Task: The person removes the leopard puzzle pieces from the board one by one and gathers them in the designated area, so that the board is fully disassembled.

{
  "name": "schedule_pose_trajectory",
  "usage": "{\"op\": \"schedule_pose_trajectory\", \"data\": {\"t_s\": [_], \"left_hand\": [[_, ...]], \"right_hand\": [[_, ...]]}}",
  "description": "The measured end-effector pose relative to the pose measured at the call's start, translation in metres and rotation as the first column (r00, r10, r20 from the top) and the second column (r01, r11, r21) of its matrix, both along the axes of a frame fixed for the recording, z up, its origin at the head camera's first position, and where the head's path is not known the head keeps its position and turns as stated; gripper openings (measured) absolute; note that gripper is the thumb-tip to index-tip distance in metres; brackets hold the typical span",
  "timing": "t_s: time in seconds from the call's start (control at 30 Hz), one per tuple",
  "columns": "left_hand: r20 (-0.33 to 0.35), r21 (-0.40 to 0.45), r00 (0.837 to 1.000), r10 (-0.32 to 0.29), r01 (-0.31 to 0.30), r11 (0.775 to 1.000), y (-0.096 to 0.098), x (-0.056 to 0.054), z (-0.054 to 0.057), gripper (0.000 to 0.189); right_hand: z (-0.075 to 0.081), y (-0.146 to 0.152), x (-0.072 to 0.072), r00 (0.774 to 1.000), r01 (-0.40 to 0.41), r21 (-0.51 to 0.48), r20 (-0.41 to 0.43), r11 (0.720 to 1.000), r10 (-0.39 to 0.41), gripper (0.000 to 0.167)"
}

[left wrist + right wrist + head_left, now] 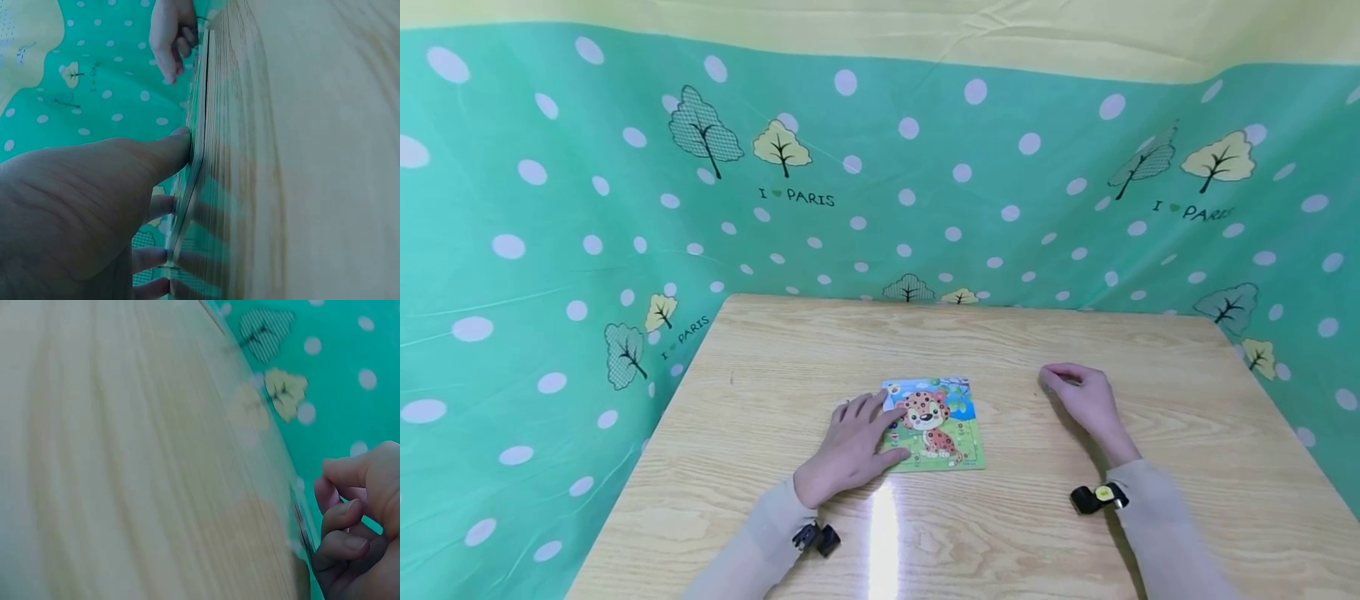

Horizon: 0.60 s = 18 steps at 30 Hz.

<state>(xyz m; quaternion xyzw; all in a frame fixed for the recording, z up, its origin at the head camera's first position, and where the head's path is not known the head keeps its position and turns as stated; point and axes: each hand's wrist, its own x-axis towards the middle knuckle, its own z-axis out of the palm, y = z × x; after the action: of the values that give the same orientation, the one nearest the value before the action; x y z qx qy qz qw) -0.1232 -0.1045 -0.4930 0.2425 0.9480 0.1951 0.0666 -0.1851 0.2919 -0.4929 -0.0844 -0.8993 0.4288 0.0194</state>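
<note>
A square picture board (936, 450) with a cartoon leopard on it lies flat on the table in the head view. My left hand (853, 442) rests on its left side, fingers spread and the thumb on the lower left part. From the left wrist, the board's thin edge (205, 94) shows side on, with the left thumb (172, 153) against its face. My right hand (1086, 400) is off to the right of the board, its fingers curled in. In the right wrist view the right hand's thumb and index finger (344, 475) come together, and nothing shows between them.
The light wood table (790, 342) reaches back to a green dotted cloth (865, 167) that hangs behind it and along both sides. A bright streak of reflected light (883, 542) falls on the wood in front of the board.
</note>
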Motion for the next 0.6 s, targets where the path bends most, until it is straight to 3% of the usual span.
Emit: {"op": "schedule_pose_trajectory", "data": {"t_s": [0.27, 0.4, 0.6], "left_hand": [[-0.002, 0.007, 1.0, -0.001, 0.001, 1.0, -0.001, 0.0, 0.0, 0.068], [-0.026, 0.01, 1.0, -0.004, 0.005, 1.0, -0.002, -0.001, -0.006, 0.069], [0.001, 0.005, 1.0, 0.007, -0.007, 1.0, 0.0, -0.001, -0.003, 0.068]], "right_hand": [[0.0, -0.042, -0.002, 0.993, -0.115, -0.021, -0.013, 0.993, 0.115, 0.037], [-0.003, -0.063, -0.002, 0.986, -0.168, -0.026, -0.01, 0.985, 0.168, 0.033], [-0.001, -0.094, 0.0, 0.961, -0.275, -0.128, 0.008, 0.953, 0.278, 0.028]]}}
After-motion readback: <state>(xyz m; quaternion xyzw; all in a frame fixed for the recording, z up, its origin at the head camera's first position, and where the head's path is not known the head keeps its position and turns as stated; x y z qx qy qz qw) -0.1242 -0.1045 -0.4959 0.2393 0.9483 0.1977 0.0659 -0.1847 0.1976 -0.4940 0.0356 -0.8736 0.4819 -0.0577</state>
